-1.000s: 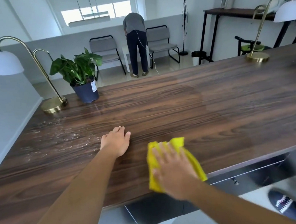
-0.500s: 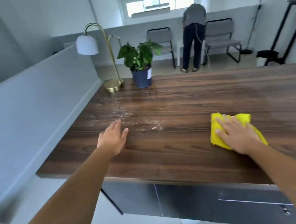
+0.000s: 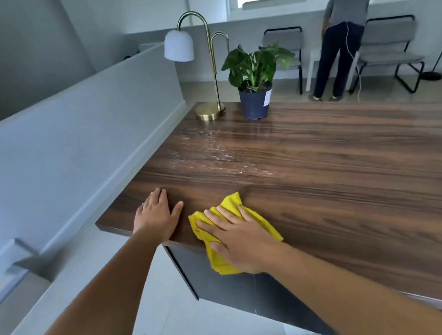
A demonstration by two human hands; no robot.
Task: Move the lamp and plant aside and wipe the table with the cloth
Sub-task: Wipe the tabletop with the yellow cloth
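A long dark wooden table (image 3: 351, 181) fills the view. At its far left corner stand a brass lamp (image 3: 210, 111) with a white shade and a green plant in a dark pot (image 3: 257, 104), side by side. My right hand (image 3: 237, 236) presses flat on a yellow cloth (image 3: 231, 201) at the near left edge of the table; part of the cloth hangs over the edge. My left hand (image 3: 157, 214) lies flat and open on the near left corner, just left of the cloth. A wet, streaky patch (image 3: 213, 154) shines between the hands and the lamp.
A low grey partition wall (image 3: 75, 127) runs along the table's left end. Beyond the far edge a person (image 3: 342, 39) bends over between two grey chairs (image 3: 389, 51). A dark cabinet front (image 3: 226, 288) sits under the table, with pale floor tiles below.
My right hand has slid the cloth leftward along the near edge, close to my left hand. The view has swung left, so the lamp and plant now sit nearer the middle.
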